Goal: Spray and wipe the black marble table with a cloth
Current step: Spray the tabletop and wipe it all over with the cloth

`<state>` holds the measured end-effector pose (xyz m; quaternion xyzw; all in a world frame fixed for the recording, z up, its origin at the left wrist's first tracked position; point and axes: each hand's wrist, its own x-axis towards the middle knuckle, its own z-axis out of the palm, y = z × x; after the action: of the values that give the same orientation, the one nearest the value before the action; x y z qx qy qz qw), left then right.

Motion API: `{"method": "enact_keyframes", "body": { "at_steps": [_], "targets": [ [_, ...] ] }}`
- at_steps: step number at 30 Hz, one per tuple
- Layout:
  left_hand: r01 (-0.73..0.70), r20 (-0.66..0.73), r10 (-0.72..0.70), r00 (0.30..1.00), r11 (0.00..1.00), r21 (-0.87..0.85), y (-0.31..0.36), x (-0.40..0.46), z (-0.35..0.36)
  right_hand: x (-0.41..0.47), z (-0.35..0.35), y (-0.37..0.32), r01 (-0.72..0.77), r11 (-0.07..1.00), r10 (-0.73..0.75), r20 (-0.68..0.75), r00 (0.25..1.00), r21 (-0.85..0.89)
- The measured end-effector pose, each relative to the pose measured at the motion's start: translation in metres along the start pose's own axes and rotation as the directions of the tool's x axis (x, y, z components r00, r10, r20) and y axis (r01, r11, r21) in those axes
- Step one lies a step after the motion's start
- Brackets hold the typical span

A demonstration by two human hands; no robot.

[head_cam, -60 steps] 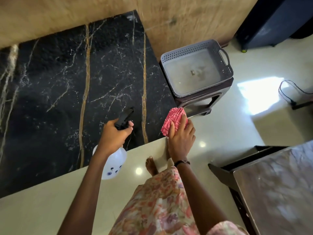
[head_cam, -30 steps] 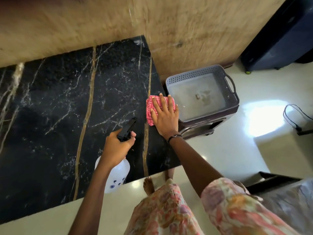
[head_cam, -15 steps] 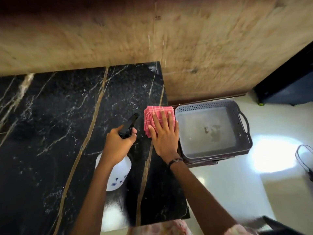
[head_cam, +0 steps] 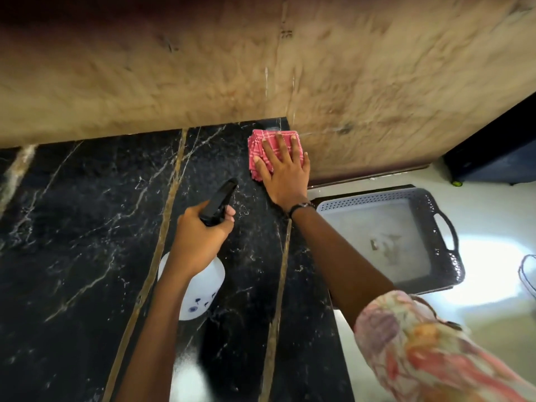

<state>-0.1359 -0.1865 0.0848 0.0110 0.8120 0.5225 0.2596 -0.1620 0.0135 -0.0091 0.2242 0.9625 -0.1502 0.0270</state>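
The black marble table (head_cam: 87, 242) with gold and white veins fills the lower left. A folded pink checked cloth (head_cam: 259, 149) lies flat at the table's far right corner, against the wall. My right hand (head_cam: 282, 172) presses down on the cloth with fingers spread. A white spray bottle (head_cam: 200, 294) with a black trigger head (head_cam: 219, 203) hangs over the table's middle. My left hand (head_cam: 200, 236) grips its neck, nozzle pointing toward the far right corner.
A beige stone wall (head_cam: 203, 68) rises right behind the table. A grey perforated plastic basket (head_cam: 446, 256) sits on a stand just right of the table edge. A dark cabinet (head_cam: 499, 158) and glossy pale floor (head_cam: 493, 300) lie further right.
My right hand has slid the cloth from the table's near right edge up along the right side to the far corner by the wall. The bottle stayed over the table in my left hand.
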Motion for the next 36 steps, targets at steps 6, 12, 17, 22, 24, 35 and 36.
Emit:
{"method": "enact_keyframes", "body": {
  "at_steps": [6, 12, 17, 22, 24, 35, 36],
  "targets": [
    [-0.012, 0.005, 0.012, 1.000, 1.000, -0.011, 0.012, 0.020, -0.015, 0.035, -0.024, -0.011, -0.081, 0.977, 0.127, -0.234, 0.964, 0.197],
    [-0.039, 0.015, 0.040, 0.999, 0.999, -0.019, 0.017, 0.035, -0.024, 0.070, 0.000, -0.020, -0.103, 0.994, 0.103, -0.012, 0.995, -0.030],
    [-0.037, 0.016, 0.038, 0.999, 0.998, -0.049, 0.012, 0.043, -0.026, 0.115, -0.002, -0.021, -0.140, 0.989, 0.137, -0.070, 0.988, -0.037],
    [-0.047, 0.030, 0.049, 0.998, 0.996, -0.077, 0.006, 0.045, -0.029, 0.148, -0.010, -0.018, -0.215, 0.975, 0.213, -0.044, 0.976, -0.053],
    [-0.045, 0.029, 0.048, 0.998, 0.995, -0.086, 0.006, 0.045, -0.029, 0.150, -0.012, -0.020, -0.228, 0.973, 0.226, -0.042, 0.973, -0.036],
    [-0.064, 0.012, 0.065, 0.998, 0.995, -0.080, 0.004, 0.044, -0.030, 0.120, -0.010, -0.006, -0.215, 0.964, 0.233, -0.107, 0.967, 0.159],
    [-0.067, 0.009, 0.068, 0.998, 0.994, -0.082, 0.003, 0.044, -0.030, 0.125, -0.013, -0.006, -0.258, 0.949, 0.275, -0.076, 0.958, 0.182]
  ]
}}
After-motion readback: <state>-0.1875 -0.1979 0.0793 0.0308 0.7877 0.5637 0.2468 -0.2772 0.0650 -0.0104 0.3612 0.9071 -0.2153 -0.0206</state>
